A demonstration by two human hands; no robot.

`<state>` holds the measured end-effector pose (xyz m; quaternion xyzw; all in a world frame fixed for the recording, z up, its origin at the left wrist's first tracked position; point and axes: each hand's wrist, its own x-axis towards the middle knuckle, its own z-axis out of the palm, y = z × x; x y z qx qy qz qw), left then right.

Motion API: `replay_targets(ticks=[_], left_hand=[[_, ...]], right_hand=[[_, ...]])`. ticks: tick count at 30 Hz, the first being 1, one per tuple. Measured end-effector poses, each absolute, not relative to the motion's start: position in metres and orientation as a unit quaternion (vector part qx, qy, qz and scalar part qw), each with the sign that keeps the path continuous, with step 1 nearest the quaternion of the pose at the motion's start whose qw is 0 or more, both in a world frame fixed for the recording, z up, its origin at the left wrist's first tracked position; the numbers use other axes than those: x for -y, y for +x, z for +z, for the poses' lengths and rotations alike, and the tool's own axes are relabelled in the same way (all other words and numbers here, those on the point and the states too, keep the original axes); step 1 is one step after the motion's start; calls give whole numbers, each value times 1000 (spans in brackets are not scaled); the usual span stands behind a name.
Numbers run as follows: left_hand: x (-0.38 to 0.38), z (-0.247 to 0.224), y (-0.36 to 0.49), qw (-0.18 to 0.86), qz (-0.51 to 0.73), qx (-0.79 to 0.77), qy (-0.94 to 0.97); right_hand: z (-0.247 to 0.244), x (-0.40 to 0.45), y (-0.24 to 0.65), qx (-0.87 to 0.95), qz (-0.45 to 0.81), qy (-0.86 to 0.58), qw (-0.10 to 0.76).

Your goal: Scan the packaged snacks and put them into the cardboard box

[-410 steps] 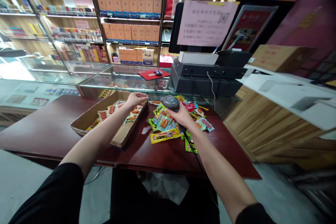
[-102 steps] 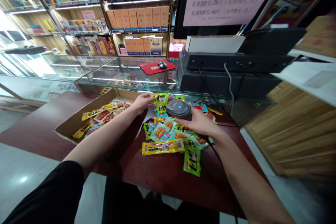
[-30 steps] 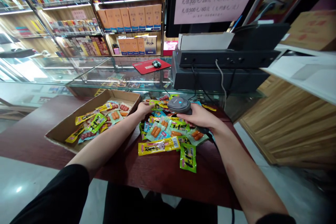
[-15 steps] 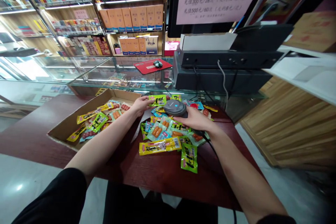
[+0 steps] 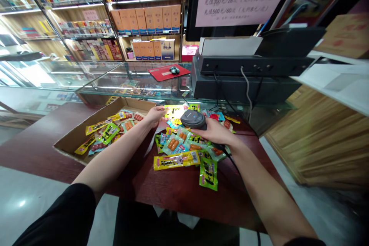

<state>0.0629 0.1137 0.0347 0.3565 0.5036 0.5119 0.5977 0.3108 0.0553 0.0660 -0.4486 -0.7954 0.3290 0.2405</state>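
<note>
My left hand pinches the end of a green snack packet, which is lit brightly from the right. In my right hand is a dark grey barcode scanner, its head pointed at that packet and its cable running down past my wrist. Below both hands lies a pile of sausage packets in green, yellow and blue. A long yellow packet and a green packet lie at the pile's near edge. To the left, a cardboard box holds several more packets.
Everything rests on a dark red table. Behind it stands a glass counter with a red mouse pad and a mouse. A black cash drawer with cables is at the back right, below a monitor bearing a pink sign.
Bright light from the scanner now falls on the green packet in my left hand. Both hands have stayed nearly in place; the view has shifted slightly.
</note>
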Motion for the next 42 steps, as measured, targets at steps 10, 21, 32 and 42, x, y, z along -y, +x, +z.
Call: replay_targets(ticks=[10,21,32,42], left_hand=[[-110,49,62,591,528,-497,353],[-83,90,-56,483,596,-535,355],[-39,87,-134,427,631,-572,304],[-85,76,-23,508,562,-536,372]], right_hand=[[60,-58,312,805,322,-425,261],[63,-45,293,821,346,-388,237],[51,-51,288,819,353,-394,222],[69,-51,311,786,334,-464,237]])
